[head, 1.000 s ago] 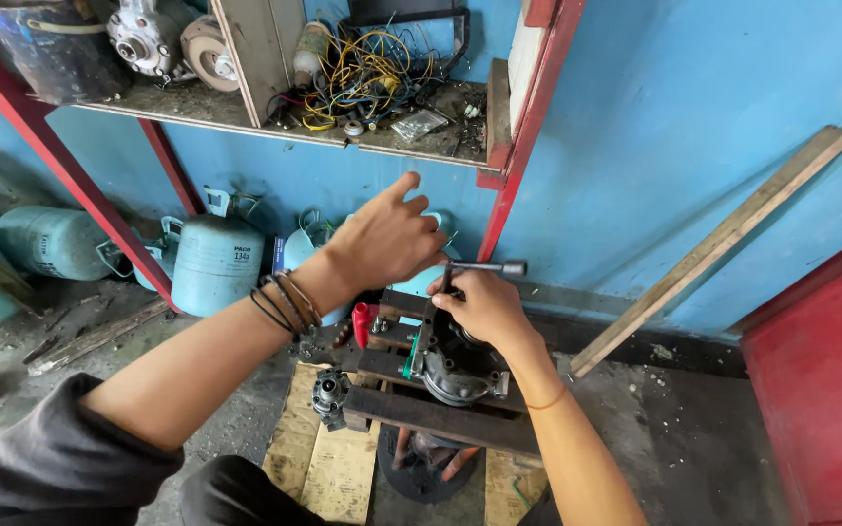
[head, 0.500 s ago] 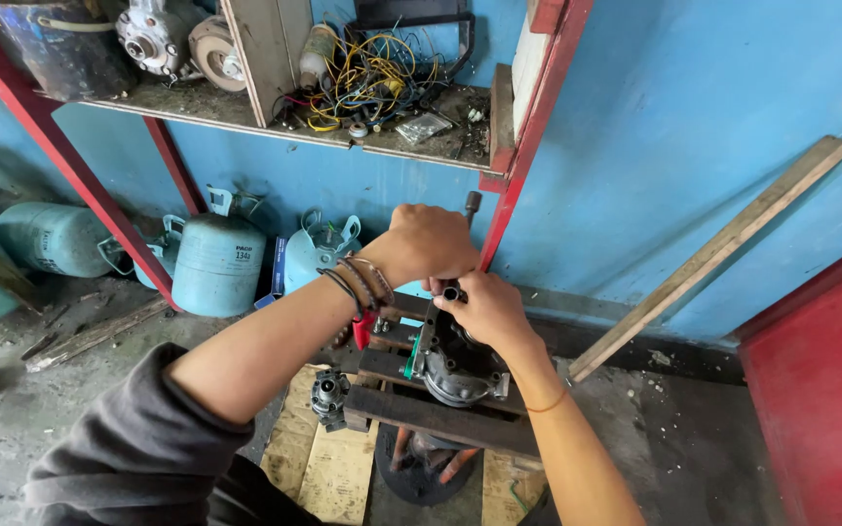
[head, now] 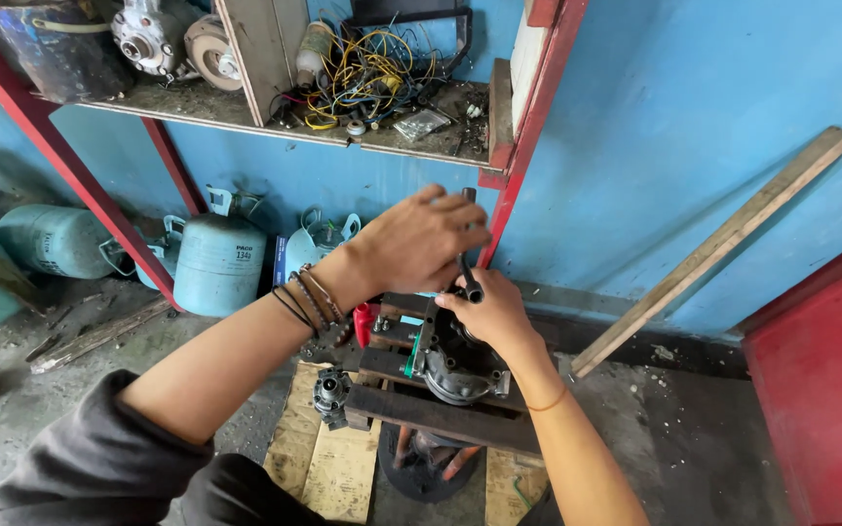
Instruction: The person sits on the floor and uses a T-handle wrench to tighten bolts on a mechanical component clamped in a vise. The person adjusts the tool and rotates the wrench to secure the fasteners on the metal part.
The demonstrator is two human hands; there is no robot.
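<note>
My sleeve is filling the bottom left corner, and past it wooden boards (head: 328, 458) are lying on the concrete floor (head: 31, 429). On them a dark steel stand (head: 440, 414) is holding a grey metal compressor body (head: 455, 365), with a small round fitting (head: 330, 390) sitting at the stand's left end. My right hand (head: 489, 314) is resting on top of the compressor body, its grip pinched around the lower head of a black ratchet wrench (head: 467, 263). My left hand (head: 421, 239), with dark bands at the wrist, is closing its grip around the upper part of that wrench's handle, so the tool is standing nearly upright just above the compressor. A red object (head: 366, 321) is showing just left of the stand. Farther back, 3 pale blue gas cylinders (head: 218, 263) are standing and lying against the blue wall (head: 655, 146), and a long wooden plank (head: 713, 248) is leaning on it at the right. Above, a red-framed shelf (head: 246, 115) is carrying tangled wires (head: 372, 73) and metal parts.
</note>
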